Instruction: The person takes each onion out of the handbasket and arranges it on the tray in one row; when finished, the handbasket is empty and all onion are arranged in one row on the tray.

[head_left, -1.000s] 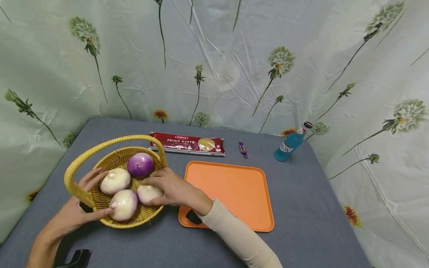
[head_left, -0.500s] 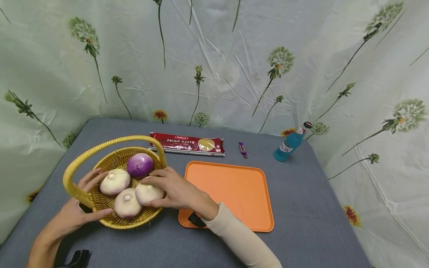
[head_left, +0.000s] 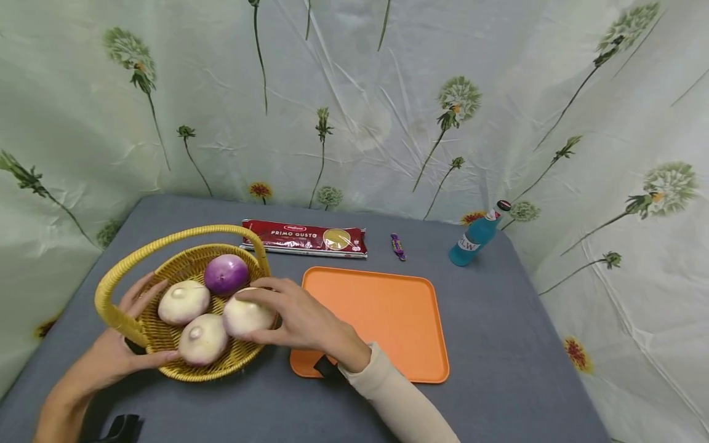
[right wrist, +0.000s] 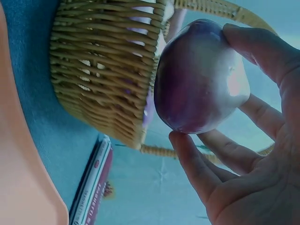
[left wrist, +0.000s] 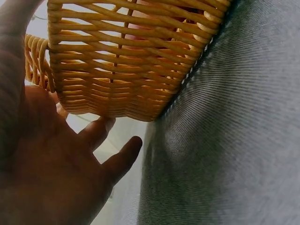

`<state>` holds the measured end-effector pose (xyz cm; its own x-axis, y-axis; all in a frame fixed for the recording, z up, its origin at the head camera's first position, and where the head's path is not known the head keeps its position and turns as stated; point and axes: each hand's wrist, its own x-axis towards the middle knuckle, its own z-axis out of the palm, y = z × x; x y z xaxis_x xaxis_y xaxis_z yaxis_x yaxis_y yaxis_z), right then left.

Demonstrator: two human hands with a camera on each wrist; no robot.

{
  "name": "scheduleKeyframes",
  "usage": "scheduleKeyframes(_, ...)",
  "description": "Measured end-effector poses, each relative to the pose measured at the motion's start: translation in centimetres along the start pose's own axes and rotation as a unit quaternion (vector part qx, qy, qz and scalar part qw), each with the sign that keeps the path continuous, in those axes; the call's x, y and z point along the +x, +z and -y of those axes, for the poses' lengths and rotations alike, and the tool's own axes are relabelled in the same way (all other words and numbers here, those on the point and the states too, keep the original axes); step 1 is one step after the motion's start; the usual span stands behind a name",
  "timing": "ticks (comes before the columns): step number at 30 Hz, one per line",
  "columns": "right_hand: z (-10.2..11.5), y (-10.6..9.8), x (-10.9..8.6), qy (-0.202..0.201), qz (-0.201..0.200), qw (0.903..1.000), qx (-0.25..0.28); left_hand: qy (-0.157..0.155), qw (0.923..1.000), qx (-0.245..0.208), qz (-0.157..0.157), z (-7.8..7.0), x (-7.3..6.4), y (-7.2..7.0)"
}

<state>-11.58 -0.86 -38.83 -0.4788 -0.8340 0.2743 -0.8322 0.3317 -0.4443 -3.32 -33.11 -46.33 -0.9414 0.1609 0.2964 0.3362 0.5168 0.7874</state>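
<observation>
A yellow wicker basket (head_left: 188,249) with a tall arched handle stands at the left of the table. Inside lie a purple turnip (head_left: 226,274) and two pale turnips (head_left: 184,302) with small knobs on top. My right hand (head_left: 301,320) pinches another turnip (right wrist: 201,79), white and purple, between thumb and fingertips; the right wrist view shows it lifted clear at the basket's rim. My left hand (head_left: 111,357) holds the basket's left side, its thumb at the front rim and its fingers by the handle's base. Several of its fingers (left wrist: 124,157) spread along the outer wall.
An orange tray (head_left: 382,320) lies right of the basket, under my right wrist. Behind are a red spaghetti packet (head_left: 304,239) and a purple wrapped candy (head_left: 397,247). A blue bottle (head_left: 479,235) stands at the back right, before a flowered curtain (head_left: 365,92).
My right hand has raised its turnip slightly and shifted a little right. The front pale turnip has rolled, so its knob now faces up. My left hand stays on the basket.
</observation>
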Motion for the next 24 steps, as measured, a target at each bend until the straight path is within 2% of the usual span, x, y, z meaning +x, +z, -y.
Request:
scheduleKeyframes(7,-0.3,-1.1,-0.9,0.000,-0.035,0.9986,0.041,0.019,0.9996,-0.006,0.020,0.1,0.5,-0.2)
scheduleKeyframes(13,-0.7,-1.7,-1.7,-0.001,-0.058,0.9971,0.049,0.062,0.9976,-0.003,0.029,0.5,1.2,-0.6)
scheduleKeyframes(20,-1.6,-2.4,-2.4,0.022,-0.086,0.9938,0.066,0.087,0.9958,0.015,0.025,0.6,1.8,-0.8)
scheduleKeyframes(24,-2.3,-2.9,-3.1,0.056,-0.107,0.9893,0.082,0.089,0.9957,0.011,0.024,0.6,1.8,-0.8)
